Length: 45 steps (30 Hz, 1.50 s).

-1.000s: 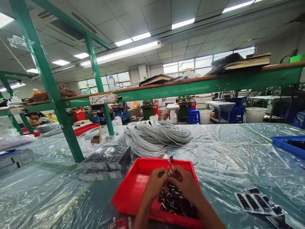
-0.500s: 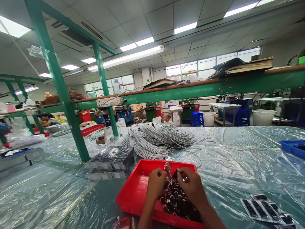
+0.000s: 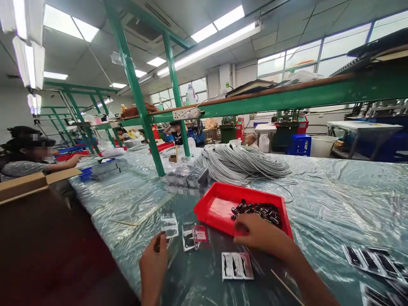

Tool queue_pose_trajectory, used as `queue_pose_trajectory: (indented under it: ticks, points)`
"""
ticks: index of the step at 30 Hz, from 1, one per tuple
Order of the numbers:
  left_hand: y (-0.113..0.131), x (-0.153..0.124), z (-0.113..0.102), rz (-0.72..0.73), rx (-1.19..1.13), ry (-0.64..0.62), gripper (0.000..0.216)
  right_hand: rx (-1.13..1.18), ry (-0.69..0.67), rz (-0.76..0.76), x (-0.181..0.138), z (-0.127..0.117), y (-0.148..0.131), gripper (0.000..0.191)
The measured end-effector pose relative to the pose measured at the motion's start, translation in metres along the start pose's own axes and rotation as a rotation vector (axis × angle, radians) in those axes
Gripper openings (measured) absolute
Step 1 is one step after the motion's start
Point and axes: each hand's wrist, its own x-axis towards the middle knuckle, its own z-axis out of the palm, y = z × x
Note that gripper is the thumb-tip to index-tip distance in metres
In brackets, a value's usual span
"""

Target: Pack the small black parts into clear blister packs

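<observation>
My right hand (image 3: 262, 236) lies at the front rim of a red tray (image 3: 214, 209), its fingers curled down over the rim. A heap of small black parts (image 3: 259, 210) fills the tray's right half. My left hand (image 3: 153, 264) is low at the table's near edge, fingers closed together just below a clear plastic packet (image 3: 169, 224); what it pinches is hidden. Between my hands lie a second clear packet with a red label (image 3: 195, 235) and a white strip of three pockets (image 3: 237, 266).
A big coil of grey cable (image 3: 239, 164) lies behind the tray, with stacked black trays (image 3: 186, 175) beside a green frame post (image 3: 140, 107). Black packets (image 3: 369, 259) lie at right. A cardboard box (image 3: 32, 183) and a seated co-worker (image 3: 28, 158) are at left.
My hands came apart and out of the tray: the left dropped to the table's near edge, the right to the tray's front rim. The view swung left, showing the co-worker and box.
</observation>
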Motion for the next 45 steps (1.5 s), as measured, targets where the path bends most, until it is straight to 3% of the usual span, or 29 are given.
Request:
queue_pose_trajectory:
  ticks: [3, 5, 7, 10, 13, 15, 20, 28, 30, 34, 40, 45]
  points:
    - [-0.019, 0.002, -0.004, 0.067, 0.226, -0.109, 0.045, -0.142, -0.144, 0.026, -0.007, 0.044, -0.009, 0.043]
    - [-0.026, -0.003, -0.005, 0.11, 0.371, -0.156, 0.043, -0.229, -0.14, 0.064, -0.01, 0.068, -0.006, 0.048]
    - [-0.027, -0.014, -0.008, 0.109, 0.429, -0.113, 0.044, -0.229, -0.109, 0.063, -0.013, 0.077, -0.002, 0.046]
    - [-0.015, -0.042, -0.004, 0.142, 0.262, -0.083, 0.045, -0.119, -0.107, -0.023, -0.015, 0.064, -0.003, 0.039]
    - [0.009, -0.07, 0.021, 0.185, -0.176, -0.438, 0.047, -0.065, -0.011, -0.056, -0.014, 0.041, -0.01, 0.044]
    - [0.027, -0.079, 0.047, 0.122, -0.438, -0.618, 0.054, -0.052, 0.103, -0.024, -0.01, 0.032, -0.015, 0.05]
    - [0.07, -0.064, 0.101, 0.137, -0.715, -0.776, 0.052, 0.122, 0.295, 0.088, 0.003, 0.028, -0.012, 0.048]
    - [0.128, -0.034, 0.147, 0.251, -0.767, -0.982, 0.043, 0.414, 0.454, 0.221, 0.016, 0.011, 0.023, 0.044]
    - [0.138, -0.03, 0.157, 0.317, -0.727, -0.996, 0.04, 0.452, 0.437, 0.209, 0.016, 0.008, 0.033, 0.035]
    - [0.14, -0.027, 0.171, 0.351, -0.676, -0.908, 0.026, 0.509, 0.386, 0.162, 0.018, 0.007, 0.051, 0.023]
    - [0.127, -0.028, 0.17, 0.325, -0.682, -0.95, 0.016, 0.419, 0.467, 0.108, 0.023, 0.01, 0.055, 0.034]
    - [0.121, -0.027, 0.169, 0.222, -0.824, -0.962, 0.016, 0.54, 0.459, 0.137, 0.029, 0.024, 0.054, 0.036]
